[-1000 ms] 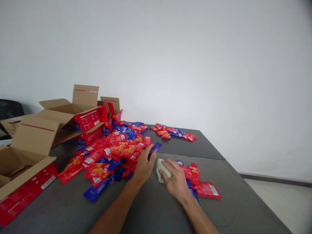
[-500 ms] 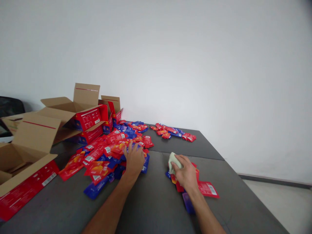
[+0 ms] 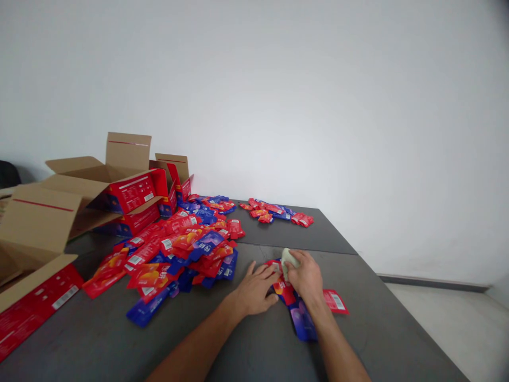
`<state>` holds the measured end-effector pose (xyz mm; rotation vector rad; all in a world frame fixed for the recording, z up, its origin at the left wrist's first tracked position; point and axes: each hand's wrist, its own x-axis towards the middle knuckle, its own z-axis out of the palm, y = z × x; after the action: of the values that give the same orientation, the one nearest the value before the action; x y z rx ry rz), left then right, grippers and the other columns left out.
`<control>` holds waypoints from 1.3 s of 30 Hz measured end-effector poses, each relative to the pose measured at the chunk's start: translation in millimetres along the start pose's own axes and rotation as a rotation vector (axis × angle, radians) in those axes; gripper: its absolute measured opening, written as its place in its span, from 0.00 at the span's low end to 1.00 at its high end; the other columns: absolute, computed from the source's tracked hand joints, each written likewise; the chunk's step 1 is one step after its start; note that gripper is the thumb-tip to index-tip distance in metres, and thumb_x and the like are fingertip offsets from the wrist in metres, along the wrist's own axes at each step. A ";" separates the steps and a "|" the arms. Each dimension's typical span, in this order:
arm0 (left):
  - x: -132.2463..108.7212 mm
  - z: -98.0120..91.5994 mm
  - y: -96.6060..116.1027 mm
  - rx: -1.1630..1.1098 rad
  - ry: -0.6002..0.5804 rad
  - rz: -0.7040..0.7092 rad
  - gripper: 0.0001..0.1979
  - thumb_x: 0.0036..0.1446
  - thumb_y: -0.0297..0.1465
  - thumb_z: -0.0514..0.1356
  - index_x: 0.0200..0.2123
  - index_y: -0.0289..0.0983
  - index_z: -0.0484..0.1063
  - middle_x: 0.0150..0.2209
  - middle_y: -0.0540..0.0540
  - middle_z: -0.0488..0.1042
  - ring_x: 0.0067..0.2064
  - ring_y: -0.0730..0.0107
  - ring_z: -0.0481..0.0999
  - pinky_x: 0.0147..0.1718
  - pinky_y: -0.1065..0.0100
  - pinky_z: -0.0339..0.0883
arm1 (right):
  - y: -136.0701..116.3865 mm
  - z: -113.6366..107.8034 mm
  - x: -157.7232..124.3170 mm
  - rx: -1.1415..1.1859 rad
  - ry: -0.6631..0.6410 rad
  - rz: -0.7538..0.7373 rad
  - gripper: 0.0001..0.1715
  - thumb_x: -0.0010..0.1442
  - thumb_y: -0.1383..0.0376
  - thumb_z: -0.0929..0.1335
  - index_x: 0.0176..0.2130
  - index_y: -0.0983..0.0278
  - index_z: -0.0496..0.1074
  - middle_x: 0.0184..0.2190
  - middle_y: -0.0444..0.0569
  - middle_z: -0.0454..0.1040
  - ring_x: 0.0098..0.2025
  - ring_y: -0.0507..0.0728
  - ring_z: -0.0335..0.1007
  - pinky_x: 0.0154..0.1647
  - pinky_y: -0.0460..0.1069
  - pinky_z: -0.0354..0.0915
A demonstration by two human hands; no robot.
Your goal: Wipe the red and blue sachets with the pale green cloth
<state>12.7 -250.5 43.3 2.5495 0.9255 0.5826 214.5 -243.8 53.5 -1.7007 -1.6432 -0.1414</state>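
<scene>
My right hand [image 3: 308, 276] is closed on a pale, folded cloth [image 3: 289, 261] and presses it onto a small pile of packets. Beside it, my left hand [image 3: 256, 291] lies with fingers stretched out, the tips on a red packet [image 3: 273, 265] at the pile's left edge. A blue-purple packet [image 3: 303, 321] sticks out of this pile toward me, partly under my right wrist. Another red packet [image 3: 336, 301] lies just right of that wrist. Left of my hands spreads a large heap of red and blue packets [image 3: 207, 245].
Open red cardboard boxes [image 3: 131, 193] stand along the left, one nearer box [image 3: 43, 307] at the left edge. More packets [image 3: 274, 210] lie at the far end of the dark table [image 3: 254, 339]. A white wall [image 3: 318, 106] rises behind it.
My left hand has moved right from the large heap to the small pile by my right hand. The cloth stays in my right hand. The view has shifted slightly to the right.
</scene>
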 end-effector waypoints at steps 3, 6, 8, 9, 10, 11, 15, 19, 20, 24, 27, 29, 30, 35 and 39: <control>-1.3 -7.7 4.2 0.044 0.135 -0.043 0.23 0.56 0.46 0.61 0.52 0.44 0.75 0.53 0.38 0.73 0.56 0.45 0.65 0.62 0.44 0.46 | -2.5 -1.4 0.3 0.026 0.005 0.024 0.20 0.55 0.65 0.69 0.48 0.59 0.79 0.48 0.52 0.77 0.49 0.64 0.74 0.52 0.57 0.68; -0.2 -8.1 2.5 0.036 0.231 -0.091 0.18 0.61 0.48 0.56 0.38 0.41 0.77 0.43 0.37 0.74 0.52 0.46 0.66 0.56 0.47 0.54 | -3.5 -1.2 0.3 0.048 0.024 0.022 0.19 0.55 0.64 0.69 0.47 0.60 0.79 0.48 0.53 0.77 0.48 0.63 0.74 0.52 0.56 0.68; 2.1 -2.7 -2.9 0.043 0.265 -0.157 0.18 0.60 0.47 0.57 0.38 0.38 0.76 0.44 0.36 0.73 0.52 0.47 0.65 0.55 0.49 0.56 | -4.4 0.5 -0.3 0.061 0.048 0.006 0.18 0.55 0.64 0.70 0.47 0.59 0.79 0.47 0.52 0.77 0.48 0.63 0.75 0.52 0.56 0.68; 3.5 0.8 -6.4 0.045 0.278 -0.210 0.18 0.60 0.46 0.58 0.39 0.37 0.75 0.46 0.36 0.72 0.53 0.47 0.65 0.55 0.50 0.56 | -5.2 1.7 -0.7 0.066 0.063 -0.005 0.18 0.55 0.64 0.70 0.47 0.58 0.79 0.47 0.52 0.78 0.47 0.62 0.75 0.51 0.56 0.68; 4.8 4.5 -10.1 0.046 0.290 -0.270 0.18 0.59 0.45 0.60 0.42 0.36 0.74 0.47 0.35 0.71 0.54 0.46 0.64 0.55 0.50 0.56 | -6.2 2.9 -1.3 0.069 0.076 -0.017 0.18 0.55 0.64 0.70 0.46 0.58 0.79 0.47 0.52 0.78 0.46 0.62 0.75 0.51 0.56 0.69; 5.9 7.8 -13.6 0.045 0.302 -0.334 0.19 0.58 0.43 0.61 0.44 0.35 0.72 0.49 0.34 0.71 0.55 0.46 0.64 0.56 0.50 0.56 | -7.5 4.2 -1.9 0.068 0.084 -0.028 0.18 0.55 0.64 0.70 0.46 0.58 0.79 0.47 0.52 0.78 0.46 0.62 0.75 0.50 0.56 0.69; 6.6 13.9 -22.4 0.043 0.293 -0.493 0.23 0.54 0.40 0.64 0.51 0.35 0.70 0.56 0.30 0.68 0.61 0.40 0.60 0.58 0.47 0.53 | -12.7 8.2 -4.4 0.084 0.069 -0.069 0.18 0.55 0.64 0.70 0.46 0.59 0.80 0.46 0.53 0.78 0.46 0.63 0.75 0.50 0.56 0.70; 2.7 12.8 -22.1 -0.003 0.199 -0.434 0.18 0.55 0.29 0.58 0.51 0.37 0.71 0.56 0.32 0.72 0.62 0.42 0.62 0.59 0.44 0.51 | -13.6 11.5 -5.5 0.117 0.049 -0.064 0.18 0.56 0.64 0.70 0.47 0.59 0.79 0.46 0.52 0.78 0.46 0.63 0.75 0.51 0.57 0.70; 1.5 12.2 -21.9 -0.010 0.180 -0.415 0.21 0.54 0.25 0.57 0.52 0.38 0.70 0.56 0.34 0.72 0.62 0.45 0.63 0.59 0.45 0.51 | -13.6 12.2 -5.6 0.124 0.053 -0.062 0.18 0.56 0.64 0.70 0.47 0.59 0.79 0.47 0.52 0.78 0.46 0.63 0.75 0.51 0.57 0.70; -1.2 6.8 -27.7 -0.044 0.237 -0.403 0.34 0.43 0.16 0.56 0.56 0.38 0.68 0.60 0.36 0.68 0.63 0.51 0.64 0.60 0.55 0.56 | -18.3 12.1 -6.0 0.166 0.064 -0.059 0.18 0.56 0.63 0.71 0.47 0.58 0.79 0.47 0.52 0.78 0.47 0.63 0.75 0.53 0.59 0.70; 0.1 -4.1 -38.0 -0.335 0.444 -0.500 0.30 0.41 0.17 0.58 0.51 0.36 0.72 0.56 0.36 0.72 0.60 0.51 0.68 0.59 0.58 0.59 | -30.3 6.7 -7.1 0.224 0.032 -0.055 0.18 0.57 0.62 0.71 0.48 0.58 0.79 0.48 0.52 0.77 0.48 0.63 0.75 0.54 0.59 0.71; 1.6 -13.6 -43.5 -0.712 0.554 -0.567 0.21 0.45 0.21 0.60 0.45 0.36 0.75 0.47 0.39 0.77 0.53 0.52 0.74 0.54 0.58 0.65 | -41.6 2.2 -9.5 0.285 -0.004 -0.082 0.17 0.57 0.62 0.71 0.48 0.58 0.79 0.49 0.52 0.77 0.49 0.62 0.75 0.54 0.59 0.71; 2.2 -18.4 -44.9 -0.889 0.580 -0.582 0.16 0.47 0.24 0.61 0.42 0.36 0.75 0.43 0.41 0.79 0.49 0.53 0.76 0.50 0.59 0.69 | -47.7 0.2 -11.6 0.319 -0.023 -0.103 0.17 0.58 0.62 0.71 0.48 0.59 0.79 0.49 0.52 0.77 0.49 0.62 0.75 0.54 0.58 0.71; 1.5 -34.4 -38.9 -1.583 0.534 -0.554 0.16 0.55 0.37 0.63 0.44 0.34 0.75 0.35 0.42 0.79 0.36 0.62 0.79 0.34 0.66 0.71 | -76.3 -2.2 -29.3 0.456 -0.174 -0.299 0.21 0.58 0.65 0.71 0.52 0.57 0.76 0.52 0.51 0.75 0.53 0.60 0.72 0.57 0.56 0.68; -1.8 -31.6 -31.5 -1.803 0.326 -0.570 0.21 0.61 0.45 0.58 0.45 0.33 0.76 0.34 0.41 0.79 0.32 0.64 0.78 0.28 0.70 0.67 | -85.7 3.2 -39.5 0.438 -0.298 -0.399 0.23 0.58 0.66 0.72 0.53 0.55 0.75 0.53 0.49 0.74 0.53 0.60 0.71 0.57 0.55 0.68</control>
<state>-20.4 -223.0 55.0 0.5774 0.5880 0.9679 129.7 -283.5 66.1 -1.0907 -2.0412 0.2765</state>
